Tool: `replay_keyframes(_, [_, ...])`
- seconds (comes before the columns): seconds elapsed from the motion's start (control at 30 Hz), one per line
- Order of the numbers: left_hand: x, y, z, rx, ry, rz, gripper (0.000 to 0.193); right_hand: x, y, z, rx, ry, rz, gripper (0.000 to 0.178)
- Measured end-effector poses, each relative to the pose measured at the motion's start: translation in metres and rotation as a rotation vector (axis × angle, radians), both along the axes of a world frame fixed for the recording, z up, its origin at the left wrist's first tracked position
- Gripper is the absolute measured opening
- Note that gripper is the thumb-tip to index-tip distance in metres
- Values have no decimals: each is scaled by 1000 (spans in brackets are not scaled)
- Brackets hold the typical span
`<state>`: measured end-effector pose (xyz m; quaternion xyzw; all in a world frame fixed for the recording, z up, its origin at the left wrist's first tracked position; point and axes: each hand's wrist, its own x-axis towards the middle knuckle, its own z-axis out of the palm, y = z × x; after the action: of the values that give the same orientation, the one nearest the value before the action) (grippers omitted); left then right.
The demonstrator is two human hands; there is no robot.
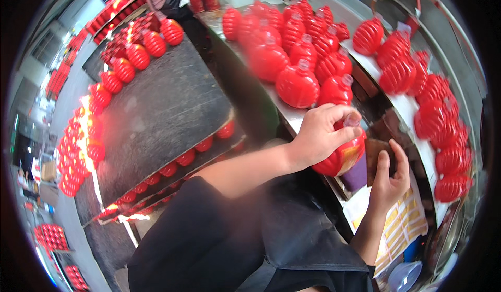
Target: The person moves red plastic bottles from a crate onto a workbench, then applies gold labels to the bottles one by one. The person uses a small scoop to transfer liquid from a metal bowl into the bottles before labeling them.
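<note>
While the left hand (329, 130) gripped the neck of a red bottle (350, 155) beside the table (295, 118), the half-curled right hand (391, 174) pinched a brown slab (373, 159); label smoothing seemed under way, next calling for a steady bottle.

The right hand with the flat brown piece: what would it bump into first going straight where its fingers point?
Probably a red bottle in the row ahead of the right hand, though depth is unclear; it might pass above.
</note>
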<state>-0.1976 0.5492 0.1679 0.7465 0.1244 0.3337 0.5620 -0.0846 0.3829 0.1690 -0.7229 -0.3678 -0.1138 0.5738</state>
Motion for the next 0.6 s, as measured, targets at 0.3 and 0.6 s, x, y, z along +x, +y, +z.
replay_keyframes(0.3, [-146, 109, -11, -132, -222, 529, 14, 23, 22, -32, -28, 506, 264, 37])
replay_keyframes(0.6, [-245, 356, -49, 215, -39, 1326, 28, 89, -49, -48, -5, 939, 276, 34])
